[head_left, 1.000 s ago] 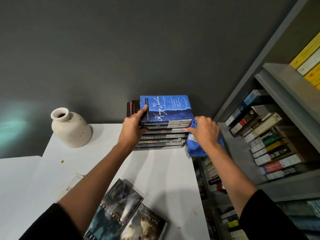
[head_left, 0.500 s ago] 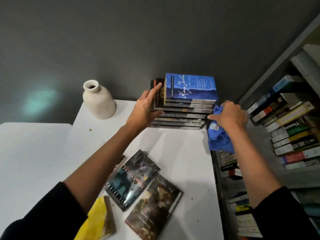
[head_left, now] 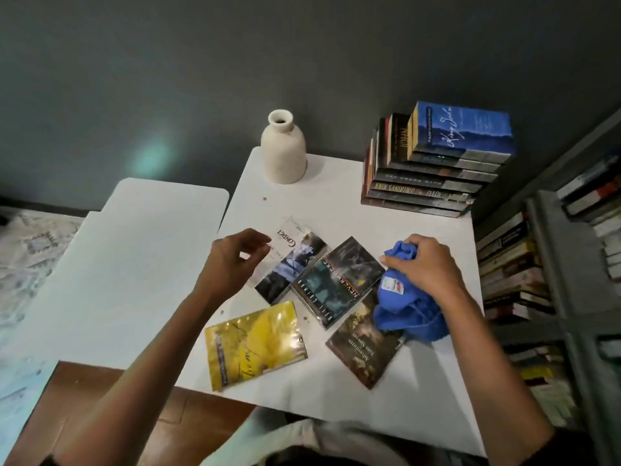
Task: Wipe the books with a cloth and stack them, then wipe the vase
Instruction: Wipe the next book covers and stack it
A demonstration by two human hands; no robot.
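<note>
Four loose books (head_left: 336, 280) overlap mid-tabletop (head_left: 336, 210), stack (head_left: 433, 163) at 1 o'clock, vase (head_left: 284, 149) at 12. At 3, the right hand (head_left: 423, 264) grips the bunched cloth (head_left: 403, 307); the left hand (head_left: 232, 260) hovers loosely curled, empty. Pulling one overlapped book may drag its neighbours toward the near edge.

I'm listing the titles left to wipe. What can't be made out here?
Head view:
- Yellow book: title lost to glare and blur.
- Tom Sawyer book: far corner behind the blue cloth in the right hand.
- Contact book: edge behind the left hand; touch unclear.
- Stack: lowest spines too small.
</note>
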